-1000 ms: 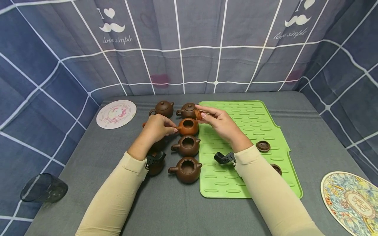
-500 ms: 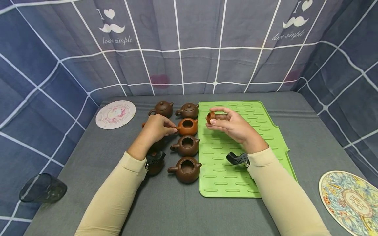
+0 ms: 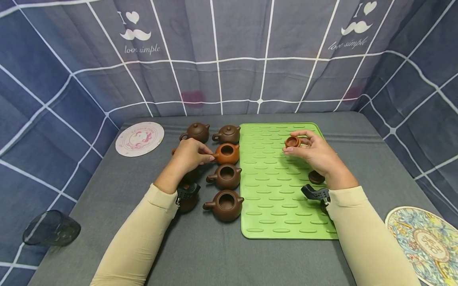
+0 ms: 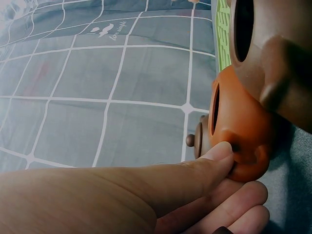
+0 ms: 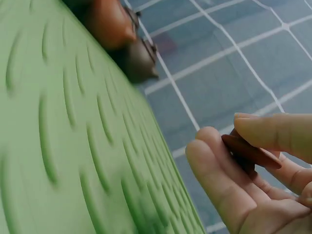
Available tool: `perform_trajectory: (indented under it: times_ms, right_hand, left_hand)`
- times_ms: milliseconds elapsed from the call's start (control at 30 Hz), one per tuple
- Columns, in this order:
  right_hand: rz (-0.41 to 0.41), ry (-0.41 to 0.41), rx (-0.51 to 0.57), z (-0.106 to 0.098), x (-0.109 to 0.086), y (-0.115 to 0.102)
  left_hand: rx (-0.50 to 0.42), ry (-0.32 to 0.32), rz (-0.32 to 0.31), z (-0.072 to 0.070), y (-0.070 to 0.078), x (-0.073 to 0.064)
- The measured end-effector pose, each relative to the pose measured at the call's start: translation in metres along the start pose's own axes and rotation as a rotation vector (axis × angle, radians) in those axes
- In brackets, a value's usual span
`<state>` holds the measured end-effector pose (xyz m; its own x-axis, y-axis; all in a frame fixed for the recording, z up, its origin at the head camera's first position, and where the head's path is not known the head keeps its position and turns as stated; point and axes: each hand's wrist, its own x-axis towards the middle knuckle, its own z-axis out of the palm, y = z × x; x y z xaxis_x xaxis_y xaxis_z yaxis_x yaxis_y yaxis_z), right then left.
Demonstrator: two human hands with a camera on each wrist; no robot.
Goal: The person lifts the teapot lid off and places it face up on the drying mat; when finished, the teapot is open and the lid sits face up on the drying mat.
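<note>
"What's different from a second ago?"

"The right hand (image 3: 316, 155) has moved rightward, away from the orange-brown teapot (image 3: 229, 159), and carries a lid (image 3: 292, 142) of matching colour with it. The lid is now over the far part of the green mat (image 3: 264, 216); it looks held above the surface, not resting."

"How is it held?"

"Pinched between the thumb and fingers, hollow side showing to the head camera. The right wrist view has the nearer fingers stretched out, not wrapped round it."

"And the left hand (image 3: 191, 155)?"

"That one stays put, thumb and fingertips closed on the teapot's handle (image 4: 263, 161). The pot hasn't shifted: it stands uncovered just beside the mat's left edge, between a lidded brown teapot (image 3: 230, 138) behind and an open brown teapot (image 3: 229, 184) in front."

"So what does the move mean for the work?"

"I'd judge the lifting-off finished for this pot, since pot and lid are well apart. Putting the lid down isn't done yet."

"Anything close to it on the mat?"

"A dark brown lid (image 3: 316, 177) lies near the right hand. Something else dark is mostly hidden behind the black wrist camera (image 3: 315, 194); I can't tell what."
</note>
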<state>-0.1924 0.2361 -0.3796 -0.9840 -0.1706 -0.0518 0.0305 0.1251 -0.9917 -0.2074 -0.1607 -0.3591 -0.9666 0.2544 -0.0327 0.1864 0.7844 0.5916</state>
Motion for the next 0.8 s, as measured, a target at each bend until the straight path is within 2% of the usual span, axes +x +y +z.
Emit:
perform_trajectory:
  times_ms: [133,267,533,800]
  right_hand:
    - [0.012,0.092,-0.134,-0.018,-0.005,0.004]
    - [0.037,0.144,-0.257,-0.032,-0.006,0.009]
    - [0.104,0.145,-0.421,-0.043,-0.008,0.018]
    - [0.118,0.099,-0.456,-0.043,-0.009,0.021]
  left_hand:
    - [-0.007,-0.002,-0.007,0.000,0.000,-0.001]
    - [-0.025,-0.004,-0.016,0.000,0.000,-0.002]
    - [-0.018,-0.004,-0.012,-0.001,0.001,-0.002]
    - [-0.016,-0.004,-0.010,0.000,0.001,-0.002]
